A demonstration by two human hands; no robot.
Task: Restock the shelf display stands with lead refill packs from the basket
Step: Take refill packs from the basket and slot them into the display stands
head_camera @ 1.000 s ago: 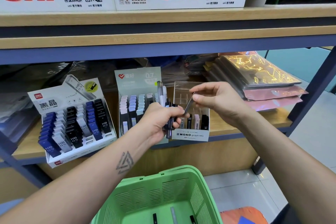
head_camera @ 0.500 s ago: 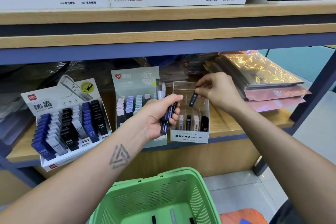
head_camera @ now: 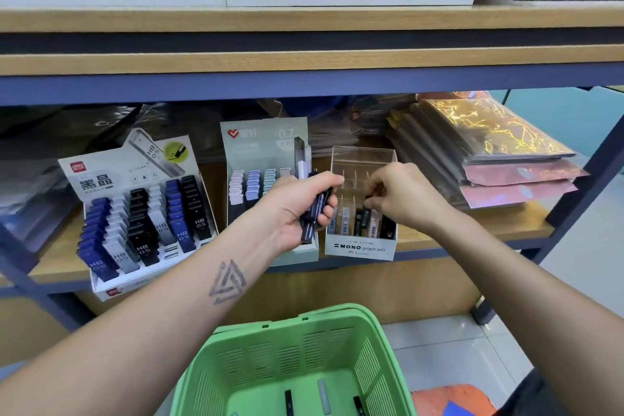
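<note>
Left hand (head_camera: 297, 209) grips bundle of refill packs (head_camera: 315, 209), crowding clear stand (head_camera: 361, 203). Right hand (head_camera: 401, 199) pinches dark pack (head_camera: 366, 201) inside stand. Basket (head_camera: 297, 358) below.

A clear MONO display stand (head_camera: 360, 246) with a white front sits on the shelf (head_camera: 472, 230), a few slim lead refill packs (head_camera: 361, 221) upright in its front slots. Below the shelf, the green basket (head_camera: 270, 355) holds three more packs (head_camera: 322, 395) lying flat on its floor.
</note>
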